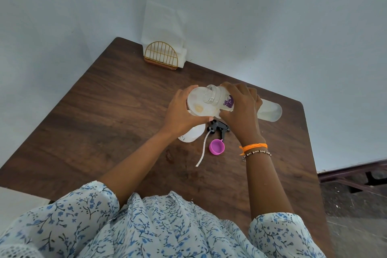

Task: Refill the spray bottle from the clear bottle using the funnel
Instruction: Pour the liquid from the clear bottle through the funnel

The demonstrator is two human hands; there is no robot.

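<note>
My right hand (240, 109) grips the clear bottle (268, 110), which is tipped on its side with its open threaded mouth (210, 94) over the translucent white funnel (198, 102). My left hand (180, 113) is wrapped around the funnel's rim. The funnel stands on the white spray bottle (191, 135), mostly hidden under my left hand. The clear bottle carries a purple print near its neck. The black trigger spray head (218, 128) with its white dip tube (202, 148) lies on the table just in front. A purple cap (216, 147) rests beside the tube.
The dark wooden table (104, 111) stands in a corner against pale blue walls. A gold wire napkin holder (161, 55) with white napkins sits at the far edge. The table's right edge drops to a dark floor with a bench frame (354, 176).
</note>
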